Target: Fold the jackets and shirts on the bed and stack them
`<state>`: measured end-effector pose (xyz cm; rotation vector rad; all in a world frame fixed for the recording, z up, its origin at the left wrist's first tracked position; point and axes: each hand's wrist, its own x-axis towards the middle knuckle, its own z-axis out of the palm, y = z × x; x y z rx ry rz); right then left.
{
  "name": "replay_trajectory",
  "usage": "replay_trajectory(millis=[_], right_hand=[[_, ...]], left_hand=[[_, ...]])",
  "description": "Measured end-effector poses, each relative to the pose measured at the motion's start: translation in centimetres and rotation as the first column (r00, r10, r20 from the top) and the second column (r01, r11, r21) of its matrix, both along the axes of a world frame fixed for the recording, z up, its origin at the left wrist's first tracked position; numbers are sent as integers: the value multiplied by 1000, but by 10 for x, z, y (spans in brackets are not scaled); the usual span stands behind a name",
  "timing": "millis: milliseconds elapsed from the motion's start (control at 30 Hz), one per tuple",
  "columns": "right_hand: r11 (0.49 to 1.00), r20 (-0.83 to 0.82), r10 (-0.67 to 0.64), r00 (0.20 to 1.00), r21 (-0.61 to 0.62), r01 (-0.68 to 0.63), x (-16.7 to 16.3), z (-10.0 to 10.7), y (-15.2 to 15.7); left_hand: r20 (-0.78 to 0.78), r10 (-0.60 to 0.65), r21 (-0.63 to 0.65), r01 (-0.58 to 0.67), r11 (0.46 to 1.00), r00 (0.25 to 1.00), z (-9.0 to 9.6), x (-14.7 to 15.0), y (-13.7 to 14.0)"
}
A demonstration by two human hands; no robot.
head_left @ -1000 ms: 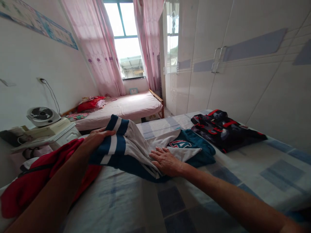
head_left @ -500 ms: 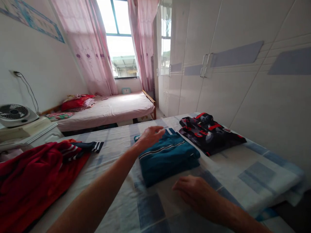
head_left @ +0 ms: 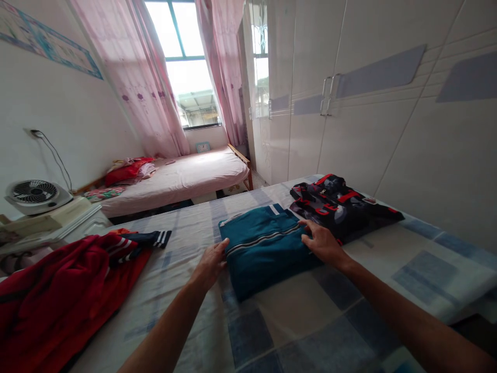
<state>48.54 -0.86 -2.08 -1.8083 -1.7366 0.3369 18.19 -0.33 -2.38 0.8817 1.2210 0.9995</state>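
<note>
A folded teal zip jacket (head_left: 264,254) lies on the bed in front of me, its striped zip line running across it and a white stripe showing at the far edge. My left hand (head_left: 212,261) is at its left edge, thumb on the cloth and the other fingers partly hidden beside it. At the opposite edge, my right hand (head_left: 320,241) has its fingers curled against the fabric, close to the dark clothing. That black garment with red trim (head_left: 345,207) lies folded just beyond, to the right of the jacket.
Red clothing (head_left: 70,280) with striped dark cuffs is heaped on the left of the checked bedsheet (head_left: 295,321). A fan (head_left: 37,194) stands on a cabinet at left. Behind are a second bed (head_left: 194,173) and a white wardrobe (head_left: 361,140).
My left hand has come back from the jacket's far side to its left edge. My right hand has moved forward from the near side to the right edge. The view has shifted slightly.
</note>
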Motion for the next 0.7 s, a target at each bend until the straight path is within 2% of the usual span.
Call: replay_trajectory(millis=[100,233,300,367,433,467,500,533,600,667,700], right_hand=[[998,8,8,1000,68,-8,5,-1,-1],[995,308,-43,951,103,12,2,1,-4],[981,336,-77,939,192,12,-6,8,-8],[983,188,-4,982,181,-30,-16,20,-11],[993,-97,115,989,33,-112,-25,32,-12],[986,-273,137,952,-51,-157,-28,38,-12],[973,-453,122,883,-119,-196,-31,44,-11],[959,-622,82,779,-163,-231,-33,49,-9],[930,-869,-14,494,-192,-312,-39,60,-3],[898,-973,-48,225,-140,-417,-47,72,5],[879,-990,-31,135,-91,-467,-53,78,10]], left_hand=[[50,-16,-78,19,997,999,-1,5,5],[91,-66,-148,80,986,994,0,17,8],[83,-57,-143,68,987,995,4,25,11],[56,-25,-103,31,994,998,16,32,17],[27,-11,-33,12,999,1000,38,38,23],[16,-17,10,16,1000,1000,52,41,26],[12,-27,49,27,998,1000,69,42,28],[-4,-47,94,47,994,999,86,44,29],[-125,-103,214,128,968,987,124,44,26],[-400,-118,374,280,884,909,159,44,19],[-544,-83,442,370,817,835,174,43,14]])
